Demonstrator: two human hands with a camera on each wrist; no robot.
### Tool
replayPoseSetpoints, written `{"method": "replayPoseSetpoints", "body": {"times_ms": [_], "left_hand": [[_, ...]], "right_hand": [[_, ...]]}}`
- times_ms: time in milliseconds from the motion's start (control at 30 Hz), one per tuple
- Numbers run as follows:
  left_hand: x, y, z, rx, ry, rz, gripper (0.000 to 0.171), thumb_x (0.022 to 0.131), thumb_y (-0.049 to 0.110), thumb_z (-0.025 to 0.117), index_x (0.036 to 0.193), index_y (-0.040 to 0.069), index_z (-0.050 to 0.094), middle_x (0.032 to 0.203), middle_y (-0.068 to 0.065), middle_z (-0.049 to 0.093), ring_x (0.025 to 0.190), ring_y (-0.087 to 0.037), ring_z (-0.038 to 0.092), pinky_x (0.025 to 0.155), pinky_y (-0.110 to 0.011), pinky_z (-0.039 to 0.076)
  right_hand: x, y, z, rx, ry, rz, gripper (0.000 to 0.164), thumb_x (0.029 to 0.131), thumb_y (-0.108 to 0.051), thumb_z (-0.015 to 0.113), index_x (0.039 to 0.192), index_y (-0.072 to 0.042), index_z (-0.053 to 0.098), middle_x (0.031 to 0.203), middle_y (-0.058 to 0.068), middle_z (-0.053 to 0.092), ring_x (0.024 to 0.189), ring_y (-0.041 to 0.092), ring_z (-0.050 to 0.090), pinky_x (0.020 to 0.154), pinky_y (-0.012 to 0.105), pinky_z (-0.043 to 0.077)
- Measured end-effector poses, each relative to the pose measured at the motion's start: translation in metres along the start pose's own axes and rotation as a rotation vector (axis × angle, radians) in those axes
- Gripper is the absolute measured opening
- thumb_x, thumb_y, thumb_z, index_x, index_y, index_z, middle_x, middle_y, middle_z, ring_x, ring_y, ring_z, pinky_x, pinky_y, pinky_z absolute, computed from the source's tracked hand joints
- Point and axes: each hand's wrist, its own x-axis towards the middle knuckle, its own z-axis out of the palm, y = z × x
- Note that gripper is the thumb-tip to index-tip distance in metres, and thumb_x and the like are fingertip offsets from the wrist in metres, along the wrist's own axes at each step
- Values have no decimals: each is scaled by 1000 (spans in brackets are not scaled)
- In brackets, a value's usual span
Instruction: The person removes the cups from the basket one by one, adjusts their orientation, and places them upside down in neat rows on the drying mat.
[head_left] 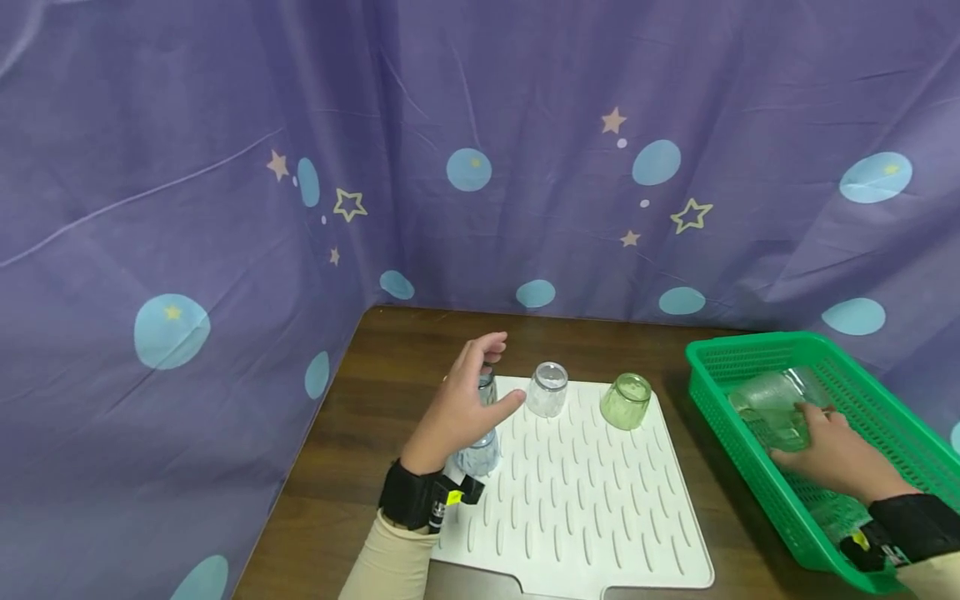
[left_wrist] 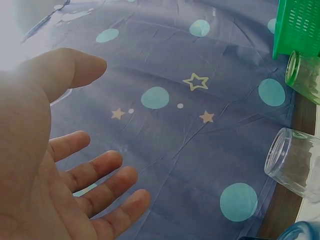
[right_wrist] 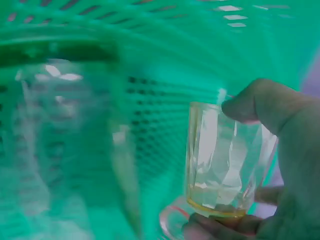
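My right hand [head_left: 843, 454] reaches into a green plastic basket [head_left: 750, 340]. In the right wrist view it grips a clear faceted drinking glass [right_wrist: 225, 160] with a yellowish rim, thumb at one end and fingers at the other. Other glasses lie in the basket, blurred at the left of that view. My left hand [head_left: 461, 408] holds nothing, its fingers spread and slightly bent, above bluish glasses [head_left: 477, 457] at the left side of a white ridged drying mat [head_left: 585, 500]. It partly hides them. A clear glass [head_left: 547, 392] and a green glass [head_left: 626, 404] stand upside down along the mat's far edge.
The mat lies on a dark wooden table [head_left: 330, 442], with the basket to its right. A purple curtain [head_left: 525, 225] with stars and blue spots hangs behind the table and along its left side.
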Motion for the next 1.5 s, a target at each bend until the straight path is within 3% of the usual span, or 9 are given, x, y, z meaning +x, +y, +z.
{"method": "replayPoseSetpoints", "body": {"times_ms": [133, 200, 267, 433, 600, 700, 867, 1167, 1500], "left_hand": [[1, 0, 0, 14, -3, 2, 72, 96, 31, 74, 156, 23, 35, 149, 7, 44, 132, -13, 45, 109, -43, 47], [1, 0, 1, 16, -4, 1, 72, 96, 31, 74, 156, 22, 36, 149, 7, 45, 132, -14, 46, 109, -44, 47], [1, 0, 1, 16, -5, -1, 72, 96, 32, 74, 156, 23, 36, 148, 7, 45, 132, -17, 47, 109, -45, 47], [0, 0, 2, 13, 1, -2, 70, 97, 37, 73, 155, 24, 37, 146, 7, 47, 131, -20, 49, 107, -40, 48], [0, 1, 6, -1, 23, -4, 67, 96, 41, 73, 152, 20, 42, 142, 3, 51, 128, -19, 50, 105, -40, 49], [1, 4, 9, -31, 14, -12, 66, 96, 40, 74, 151, 15, 46, 140, 1, 53, 128, -23, 51, 104, -44, 49], [2, 5, 15, -84, -58, -29, 63, 98, 43, 70, 149, 13, 49, 139, 1, 55, 129, -22, 53, 105, -40, 50], [3, 8, 23, -177, -228, -36, 68, 94, 46, 74, 153, 25, 45, 138, 1, 55, 124, -16, 57, 107, -37, 49], [4, 9, 24, -220, -346, -93, 75, 90, 35, 81, 153, 25, 43, 138, 4, 59, 117, -9, 63, 102, -31, 53]], "right_hand": [[-11, -10, -11, 41, 173, 94, 128, 88, -53, 77, 150, 26, -4, 135, 58, 11, 118, 73, 22, 87, 79, 34], [-15, -21, -17, 54, 308, 91, 119, 87, -36, 81, 150, 26, 2, 132, 56, 23, 114, 71, 31, 82, 76, 38], [-18, -36, -21, 90, 424, 33, 108, 84, -24, 82, 151, 25, 13, 122, 51, 42, 104, 63, 48, 75, 66, 47], [-27, -86, -24, 145, 547, -152, 106, 78, -16, 87, 154, 17, 21, 112, 37, 48, 86, 43, 52, 61, 34, 46], [-36, -140, -16, 98, 644, -349, 111, 67, -15, 90, 156, 8, 28, 121, 31, 47, 105, 44, 46, 69, 38, 43], [-40, -167, -7, 41, 679, -481, 108, 77, -39, 87, 158, 3, 30, 129, 31, 49, 109, 43, 51, 67, 48, 49], [-41, -203, 10, -37, 762, -698, 90, 98, -65, 40, 156, 4, 36, 130, 33, 51, 105, 42, 56, 58, 46, 53], [-37, -242, 29, -27, 783, -893, 76, 103, -52, 42, 152, 6, 43, 133, 27, 54, 116, 38, 56, 87, 40, 50], [-28, -263, 42, 16, 771, -996, 66, 102, -38, 46, 151, 5, 42, 137, 26, 52, 117, 36, 54, 85, 42, 53]]}}
